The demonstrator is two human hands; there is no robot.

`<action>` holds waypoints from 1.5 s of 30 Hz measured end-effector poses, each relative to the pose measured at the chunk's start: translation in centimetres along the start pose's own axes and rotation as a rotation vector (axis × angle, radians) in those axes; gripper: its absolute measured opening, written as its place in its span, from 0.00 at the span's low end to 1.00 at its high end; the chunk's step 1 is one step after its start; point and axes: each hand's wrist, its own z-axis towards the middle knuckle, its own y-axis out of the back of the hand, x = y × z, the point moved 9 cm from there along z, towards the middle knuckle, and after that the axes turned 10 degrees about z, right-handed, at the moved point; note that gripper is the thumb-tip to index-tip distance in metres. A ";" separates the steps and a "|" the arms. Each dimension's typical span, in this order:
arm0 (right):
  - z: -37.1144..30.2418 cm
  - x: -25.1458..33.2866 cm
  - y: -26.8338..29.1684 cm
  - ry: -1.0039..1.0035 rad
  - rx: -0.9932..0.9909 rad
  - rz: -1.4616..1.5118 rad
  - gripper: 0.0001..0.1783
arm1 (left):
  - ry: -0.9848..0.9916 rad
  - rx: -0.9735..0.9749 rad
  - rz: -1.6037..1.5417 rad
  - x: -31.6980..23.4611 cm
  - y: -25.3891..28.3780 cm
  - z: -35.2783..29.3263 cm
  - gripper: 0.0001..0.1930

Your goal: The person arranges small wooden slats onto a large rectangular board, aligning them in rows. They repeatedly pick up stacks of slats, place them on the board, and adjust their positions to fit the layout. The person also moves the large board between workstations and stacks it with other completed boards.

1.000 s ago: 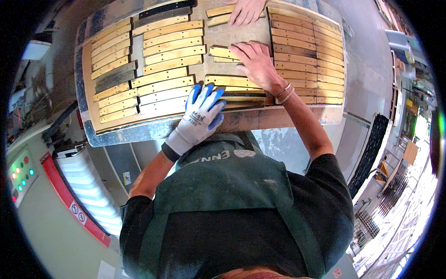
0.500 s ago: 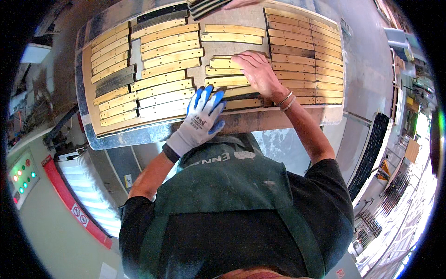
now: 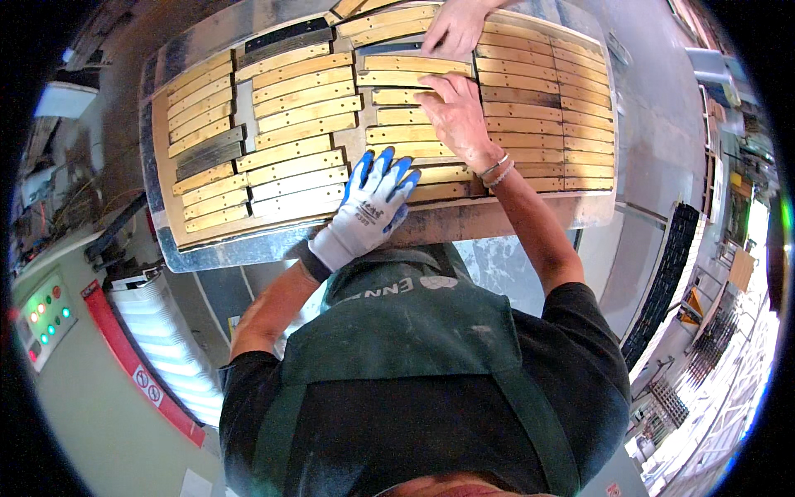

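Rows of yellow wooden slats (image 3: 306,98) with dark edges and small holes cover a board (image 3: 538,211). My left hand (image 3: 369,207), in a white glove with blue fingertips, rests at the near edge with its fingers spread over the slat ends. Bare and wearing bracelets, my right hand (image 3: 460,120) lies on the middle column. Its fingers are bent and apart, with the tips touching short slats (image 3: 396,97); its palm hides their right ends. Beyond it, another person's hand (image 3: 455,26) touches the slats at the far edge.
Several dark slats (image 3: 207,149) lie among the yellow ones. A control panel (image 3: 45,319) with lit buttons stands at the lower left, beside a red strip (image 3: 124,356). Black ribbed material (image 3: 662,286) hangs at the right.
The other person's hand has set slats at the far end of the middle column. My right hand has shifted slightly nearer with its fingers more bent. My left hand has moved slightly right.
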 end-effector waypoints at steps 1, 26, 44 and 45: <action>-0.6 -0.4 -1.1 -0.002 0.062 0.064 0.19 | 0.006 -0.007 -0.008 0.0 0.2 0.2 0.32; -7.8 6.6 -1.9 0.004 0.434 0.043 0.51 | 0.210 -0.183 0.218 14.8 4.8 5.5 0.38; 7.2 10.9 -2.3 -0.008 -0.025 0.244 0.30 | 0.332 -0.308 0.218 20.0 8.6 -3.3 0.34; 7.1 12.3 -2.8 -0.005 -0.019 0.259 0.30 | 0.389 -0.356 0.227 22.4 9.5 -6.3 0.32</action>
